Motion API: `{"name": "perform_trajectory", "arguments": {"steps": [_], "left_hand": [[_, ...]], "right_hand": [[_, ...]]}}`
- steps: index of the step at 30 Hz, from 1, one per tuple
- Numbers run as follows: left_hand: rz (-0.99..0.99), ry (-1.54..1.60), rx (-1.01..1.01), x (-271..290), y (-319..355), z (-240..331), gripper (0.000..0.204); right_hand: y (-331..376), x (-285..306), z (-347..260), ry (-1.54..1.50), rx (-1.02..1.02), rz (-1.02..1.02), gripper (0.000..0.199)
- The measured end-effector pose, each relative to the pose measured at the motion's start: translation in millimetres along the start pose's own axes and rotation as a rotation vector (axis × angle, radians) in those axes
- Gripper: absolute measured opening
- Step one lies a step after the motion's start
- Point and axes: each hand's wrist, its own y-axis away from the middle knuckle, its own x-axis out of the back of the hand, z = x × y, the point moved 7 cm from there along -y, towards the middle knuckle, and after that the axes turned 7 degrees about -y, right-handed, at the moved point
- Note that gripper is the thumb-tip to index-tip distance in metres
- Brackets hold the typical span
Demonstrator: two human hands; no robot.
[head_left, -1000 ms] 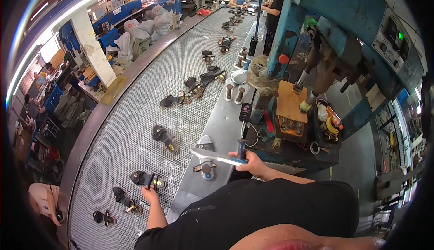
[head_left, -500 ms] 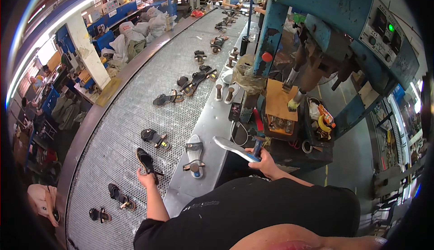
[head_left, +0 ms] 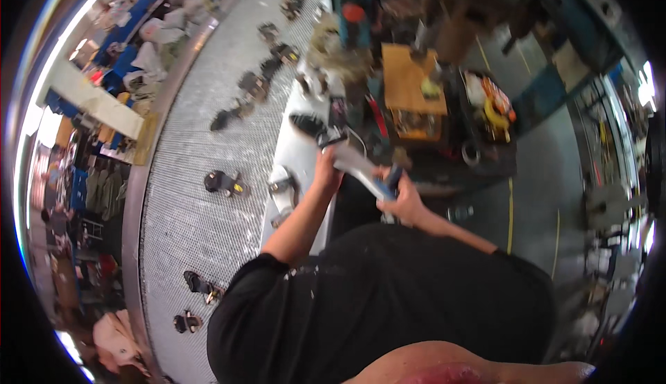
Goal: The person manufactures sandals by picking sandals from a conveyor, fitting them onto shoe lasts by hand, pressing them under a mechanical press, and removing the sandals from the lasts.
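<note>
My left hand [head_left: 325, 170] is raised over the metal side shelf [head_left: 295, 155], closed on a black shoe [head_left: 309, 126] that sticks out above the fingers. My right hand [head_left: 406, 203] grips a long light-grey sole [head_left: 357, 165] together with a blue-handled tool [head_left: 393, 176]. The sole's upper end meets my left hand and the shoe. Both hands sit close together in front of my chest. The picture is blurred, so the exact grip on the shoe is unclear.
A wide mesh conveyor belt [head_left: 201, 231] curves along my left, carrying dark shoes [head_left: 222, 181] spaced apart, two of them near me [head_left: 198, 285]. A grey shoe [head_left: 281, 190] rests on the shelf. A wooden box [head_left: 409, 86] and cluttered tools lie ahead on the right.
My left hand lifted the black shoe off the belt and swung it right to the grey sole in my right hand. My head has tilted, shifting the view.
</note>
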Motion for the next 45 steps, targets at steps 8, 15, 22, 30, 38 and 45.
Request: {"name": "perform_trajectory", "arguments": {"steps": [8,15,22,30,38,45], "left_hand": [[-0.341,-0.851,0.268,-140.7,11.1,-66.4,0.063],[-0.371,-0.932,0.195,-82.6,54.3,-43.7,0.047],[0.349,-0.782,0.143,99.6,208.2,-30.2,0.038],[1.566,-1.201,0.264,306.4,470.0,6.3,0.052],[1.743,-1.307,0.796,435.2,498.0,79.5,0.105],[1.733,-1.344,0.01,477.7,468.8,145.3,0.048]], "right_hand": [[-20.4,107.7,57.3,0.257,0.01,0.582,0.062],[-125.6,159.4,130.4,0.733,0.034,0.727,0.072],[-151.3,179.4,125.5,0.79,0.051,0.684,0.085],[-29.8,6.9,114.3,0.491,0.207,0.063,0.054],[3.7,-198.5,173.7,0.254,-0.192,-0.545,0.061],[-14.1,-297.3,162.9,0.448,0.08,-0.367,0.091]]}}
